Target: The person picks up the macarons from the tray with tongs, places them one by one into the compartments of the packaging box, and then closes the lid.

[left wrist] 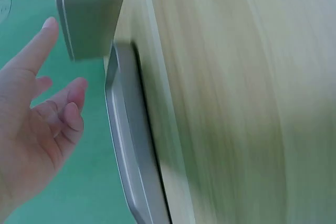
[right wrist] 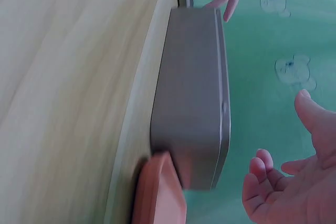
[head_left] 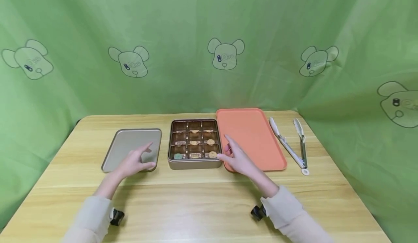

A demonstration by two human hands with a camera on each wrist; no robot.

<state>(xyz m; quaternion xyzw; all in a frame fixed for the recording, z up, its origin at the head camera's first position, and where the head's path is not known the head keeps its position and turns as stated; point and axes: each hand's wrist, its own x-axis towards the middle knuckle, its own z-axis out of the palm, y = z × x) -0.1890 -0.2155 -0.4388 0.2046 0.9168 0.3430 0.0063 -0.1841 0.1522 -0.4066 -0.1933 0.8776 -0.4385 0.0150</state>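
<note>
A square metal tin [head_left: 195,165] stands in the middle of the table, its divided brown insert [head_left: 195,148] holding several cookies. One at the front left, a green cookie [head_left: 178,156], differs from the tan ones, such as the front-right cookie [head_left: 212,154]. My left hand [head_left: 132,162] hovers over the flat grey lid [head_left: 130,141], thumb and index finger spread, holding nothing. By the tin's front right corner is my right hand [head_left: 240,160], above the edge of the orange tray [head_left: 249,134], also holding nothing. Both wrist views show the hands [left wrist: 31,114] [right wrist: 299,174] apart from the tin.
Metal tongs [head_left: 291,152] with pale tips lie spread at the tray's right. The tray sits close against the tin's right side. The wooden table [head_left: 196,203] is bordered at the back and sides by a green curtain [head_left: 183,86] with bear-head drawings.
</note>
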